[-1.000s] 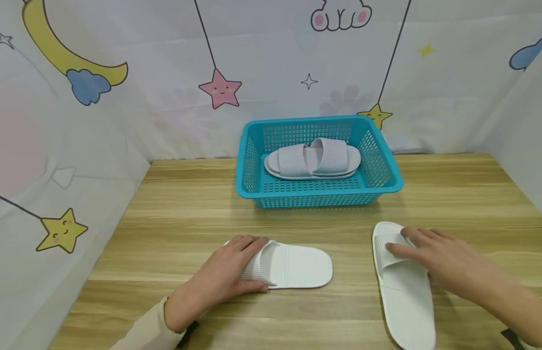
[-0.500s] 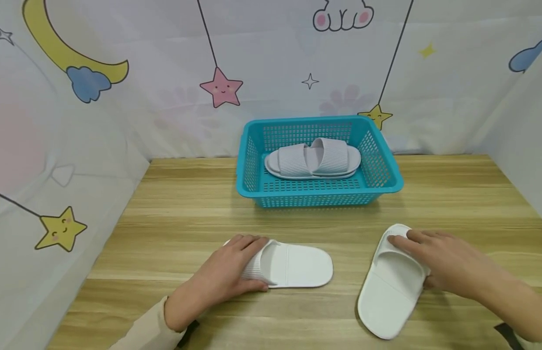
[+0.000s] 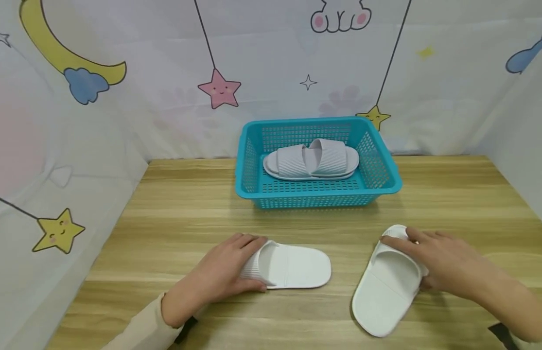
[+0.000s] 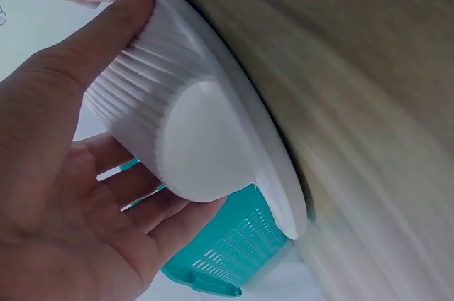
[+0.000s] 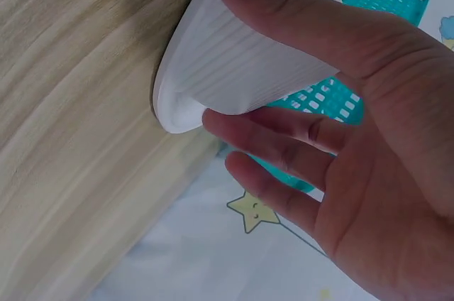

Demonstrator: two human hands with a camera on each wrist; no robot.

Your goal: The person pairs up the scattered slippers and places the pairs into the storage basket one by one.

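Two white slippers lie on the wooden table. My left hand (image 3: 224,270) grips the ribbed strap of the left slipper (image 3: 303,267), whose heel points right. In the left wrist view, the thumb presses one side of the ribbed strap (image 4: 142,91) and the fingers curl at the other. My right hand (image 3: 445,260) holds the right slipper (image 3: 382,301) by its strap, thumb on the near side. That slipper slants, its heel toward the front left. The right wrist view shows the fingertips (image 5: 220,120) at the strap's edge, close to the toe end.
Behind both hands stands a blue-green plastic basket (image 3: 319,192) with a pair of pale ribbed slippers (image 3: 292,163) inside. A white cloth (image 3: 271,58) printed with stars and a moon hangs at the back and sides of the table (image 3: 183,209).
My right hand has turned the right slipper, so its heel has swung from the front right to the front left. The left hand and its slipper have stayed in place.
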